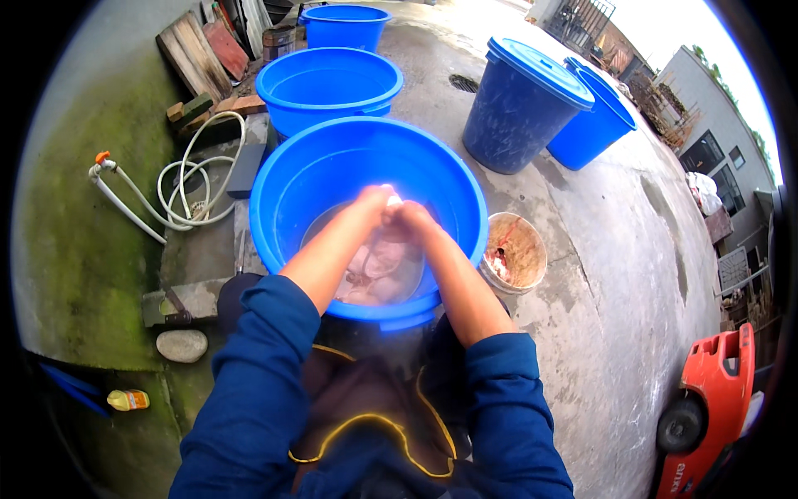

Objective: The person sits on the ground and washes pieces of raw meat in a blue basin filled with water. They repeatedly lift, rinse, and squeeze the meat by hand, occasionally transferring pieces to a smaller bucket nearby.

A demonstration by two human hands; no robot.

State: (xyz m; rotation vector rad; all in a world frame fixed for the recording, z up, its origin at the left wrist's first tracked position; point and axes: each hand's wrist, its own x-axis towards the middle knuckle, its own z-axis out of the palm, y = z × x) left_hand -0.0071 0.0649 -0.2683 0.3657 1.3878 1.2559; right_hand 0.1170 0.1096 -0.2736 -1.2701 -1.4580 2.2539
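Observation:
Both my hands meet above the middle of a large round blue tub (270,200) standing in front of me. My left hand (372,203) and my right hand (412,216) are closed together, fingers curled inward. A small whitish bit shows between them, too bright and partly covered to name. Below, several pale pink, fleshy pieces (378,259) lie in cloudy water at the bottom of the tub; my forearms hide part of them. Right of the tub stands a whitish bucket (532,279) with red stains and some reddish scraps inside.
Behind are another blue tub (332,104), a lidded blue bin (519,108) and a hose (179,220) coiled by the mossy wall. At left lie a knife (176,306), a stone (182,346) and a yellow bottle (128,400). A red vehicle (706,407) stands at lower right.

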